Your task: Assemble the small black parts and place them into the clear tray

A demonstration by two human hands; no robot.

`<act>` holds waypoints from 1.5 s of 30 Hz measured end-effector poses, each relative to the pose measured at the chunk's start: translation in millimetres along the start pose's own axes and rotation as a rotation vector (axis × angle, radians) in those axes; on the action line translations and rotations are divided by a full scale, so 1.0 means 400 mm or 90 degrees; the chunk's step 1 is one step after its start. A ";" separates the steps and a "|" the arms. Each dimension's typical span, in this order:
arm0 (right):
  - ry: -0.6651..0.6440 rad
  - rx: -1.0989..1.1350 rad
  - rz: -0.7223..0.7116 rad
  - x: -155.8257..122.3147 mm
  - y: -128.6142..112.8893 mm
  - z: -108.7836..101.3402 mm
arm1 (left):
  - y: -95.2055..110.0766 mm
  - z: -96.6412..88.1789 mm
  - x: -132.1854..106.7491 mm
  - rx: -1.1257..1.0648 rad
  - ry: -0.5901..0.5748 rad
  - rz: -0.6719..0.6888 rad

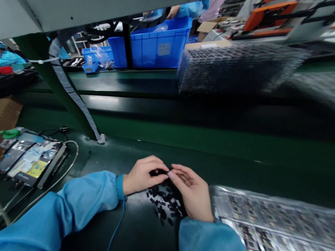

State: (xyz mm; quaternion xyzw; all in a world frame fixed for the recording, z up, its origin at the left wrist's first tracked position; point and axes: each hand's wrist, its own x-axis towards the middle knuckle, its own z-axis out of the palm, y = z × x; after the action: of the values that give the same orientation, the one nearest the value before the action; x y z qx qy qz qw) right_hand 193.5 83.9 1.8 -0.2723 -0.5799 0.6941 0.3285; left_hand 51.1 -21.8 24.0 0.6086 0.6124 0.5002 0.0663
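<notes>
Head view: left hand (pixel 143 176) and right hand (pixel 196 193) are meeting at curled fingertips, anything pinched unclear; just below, many black pieces (pixel 166 205) are lying loose, seemingly remaining; progress isn't showing.

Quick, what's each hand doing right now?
Left hand: fingers curled toward the thumb; whether it holds anything cannot be told.
Right hand: likewise curled; any held piece cannot be made out.
</notes>
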 end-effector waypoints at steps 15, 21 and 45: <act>-0.011 0.081 0.023 -0.019 -0.023 0.012 | 0.005 -0.001 -0.012 0.023 -0.015 0.003; -0.011 0.085 0.020 -0.019 -0.018 0.012 | 0.009 -0.002 -0.011 0.021 -0.013 0.001; -0.024 0.104 0.010 -0.018 -0.009 0.009 | 0.008 -0.001 -0.010 0.024 -0.014 0.001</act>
State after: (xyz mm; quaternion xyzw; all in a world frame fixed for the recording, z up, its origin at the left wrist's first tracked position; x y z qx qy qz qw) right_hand 195.7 76.6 6.0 -0.2363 -0.5252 0.7465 0.3332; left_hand 53.9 -25.8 24.2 0.6154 0.6205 0.4822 0.0615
